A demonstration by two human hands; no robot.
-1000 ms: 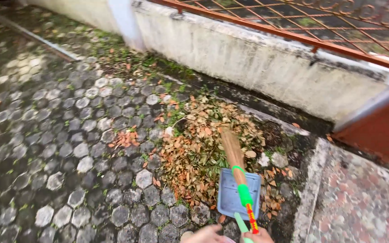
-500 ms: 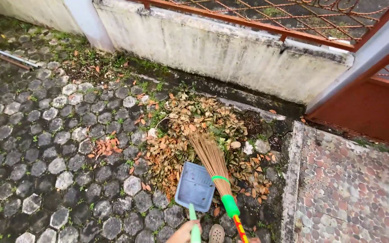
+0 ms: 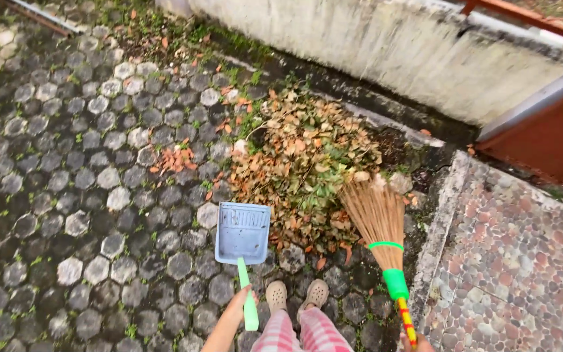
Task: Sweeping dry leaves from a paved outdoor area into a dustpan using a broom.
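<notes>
The person's left hand (image 3: 237, 306) is closed around the pale green plastic handle of a light blue plastic dustpan (image 3: 243, 232), whose ribbed, square tray lies flat on the wet paving with its open lip turned toward a heap of dry brown and orange leaves (image 3: 302, 163). The right hand (image 3: 417, 341) shows only as a sliver at the bottom edge of the view, at the striped red and yellow end of a broom of straw-coloured stiff fibres (image 3: 378, 218); whether its fingers are clenched on the stick cannot be told. A green plastic collar and a thin green band bind the fibres, which fan out and rest on the heap's right-hand side.

To do the sweeping well, the pan's lip would probably need pressing hard against the stones, since the dark hexagonal cobbled paving (image 3: 66, 195) is bumpy, with mossy gaps where leaves can slip beneath. Short strokes from the far side of the heap toward the pan seem better than long ones, as damp leaves likely cling and drag.

The heap lies near the foot of a stained, rough whitewashed wall (image 3: 392, 52), mixed with some green leaves. A smaller scatter of orange leaves (image 3: 176, 159) lies apart, to the heap's left. Two beige rubber clogs (image 3: 294, 294) stand just behind the pan, below them pink checked trousers (image 3: 298, 334). To the right runs smoother pebble-set flooring (image 3: 522, 274) of reddish and grey stones behind a pale kerb.
</notes>
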